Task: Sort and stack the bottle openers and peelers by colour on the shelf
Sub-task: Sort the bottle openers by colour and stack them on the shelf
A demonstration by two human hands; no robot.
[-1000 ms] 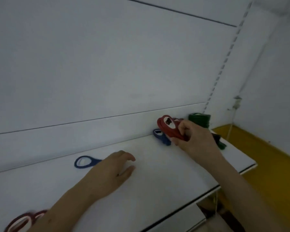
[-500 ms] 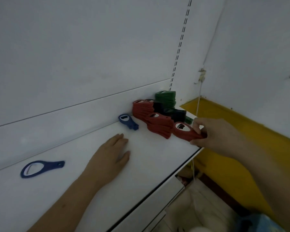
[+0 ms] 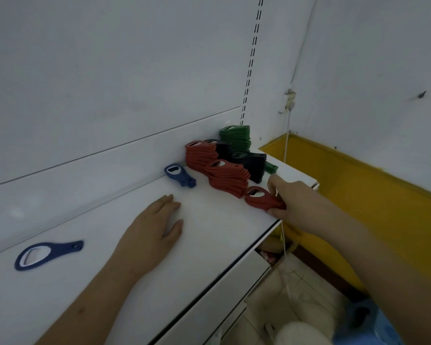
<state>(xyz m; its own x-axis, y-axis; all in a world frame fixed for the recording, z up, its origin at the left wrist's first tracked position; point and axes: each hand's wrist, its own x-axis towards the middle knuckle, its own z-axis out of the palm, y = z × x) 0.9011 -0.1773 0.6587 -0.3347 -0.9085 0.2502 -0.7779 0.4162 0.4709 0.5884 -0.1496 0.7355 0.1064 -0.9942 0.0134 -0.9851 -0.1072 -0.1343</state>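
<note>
A: Two hands over the white shelf (image 3: pixel 209 245). Right hand (image 3: pixel 294 200) at the front edge, thumb and fingers pinched on the handle end of a small stack of red openers (image 3: pixel 261 199). That stack lies on the shelf surface, just in front of the nearer red pile (image 3: pixel 228 179), close to touching it.

B: Left hand (image 3: pixel 152 227)?

A: Flat on the shelf, palm down, fingers relaxed and straight, gripping nothing. It sits well apart from the red piles.

B: Other sorted items?

A: A second red pile (image 3: pixel 199 155) sits against the back panel. Dark navy piles (image 3: pixel 249 163) stand right of the reds, touching them. A green pile (image 3: pixel 235 138) stands tallest in the corner, with a single green piece (image 3: pixel 270 167) poking out beyond the navy ones near the shelf end.

B: Loose pieces?

A: A blue opener (image 3: pixel 179 175) lies by the back panel, just left of the red pile. Another blue opener (image 3: pixel 47 255), ring-shaped with a long handle, lies far left, apart from everything.

B: Surroundings?

A: White wall with a slotted upright (image 3: pixel 250 63), a yellow band (image 3: pixel 358 185) low on the right wall, a thin white cord (image 3: pixel 288 145) hanging down past the shelf end.
</note>
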